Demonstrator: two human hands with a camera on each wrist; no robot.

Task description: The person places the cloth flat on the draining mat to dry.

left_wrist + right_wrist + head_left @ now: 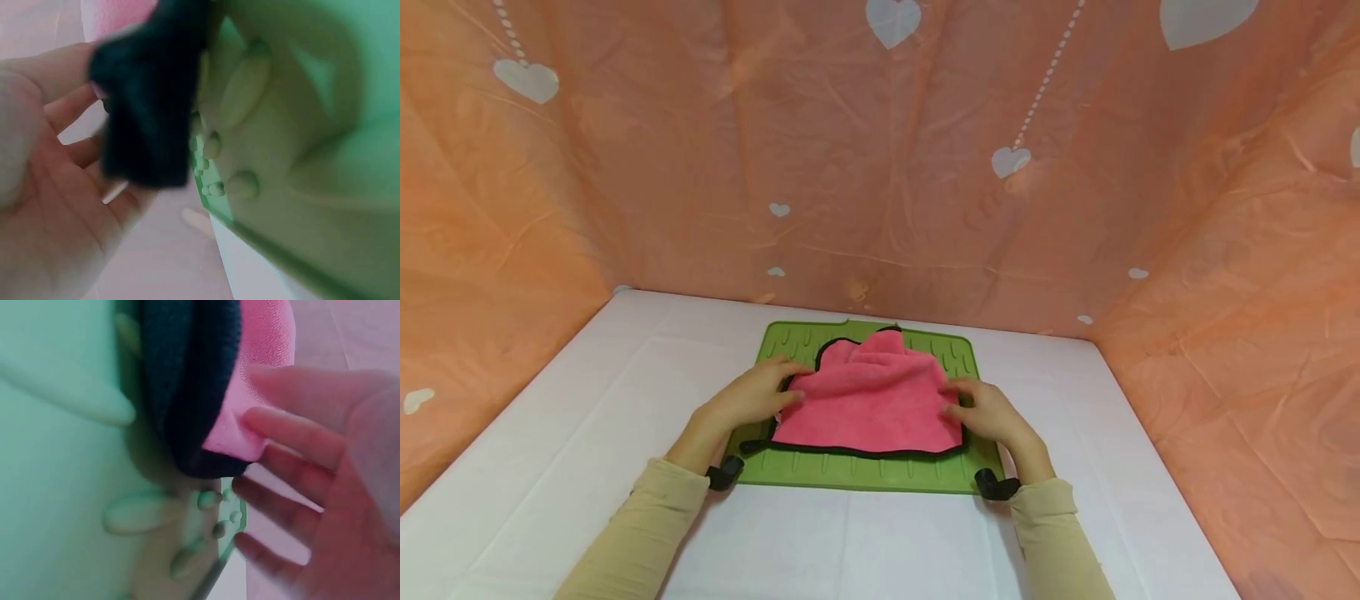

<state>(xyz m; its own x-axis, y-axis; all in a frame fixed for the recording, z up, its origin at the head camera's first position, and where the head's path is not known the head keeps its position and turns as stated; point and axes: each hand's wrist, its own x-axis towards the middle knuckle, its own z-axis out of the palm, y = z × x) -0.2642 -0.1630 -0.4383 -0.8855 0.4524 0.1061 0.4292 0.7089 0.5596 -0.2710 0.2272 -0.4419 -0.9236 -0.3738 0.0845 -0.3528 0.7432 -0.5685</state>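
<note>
A pink towel (872, 412) with black edging lies on a green ridged mat (865, 475), its far part bunched into folds. My left hand (756, 396) is at the towel's left side, thumb and fingertips on the fabric. In the left wrist view the black hanging loop (150, 112) covers part of that hand's loosely extended fingers. At the right side, my right hand (988, 412) touches the towel with fingertips and thumb. The right wrist view has its fingers (300, 434) spread and nearly straight beside the pink cloth and thick black border (194, 381).
The mat rests on a white-covered table (842, 550). Orange sheeting with white hearts (865, 233) rises at the back and both sides. Black wrist-worn devices (726, 473) overlap the mat's near corners in the head view.
</note>
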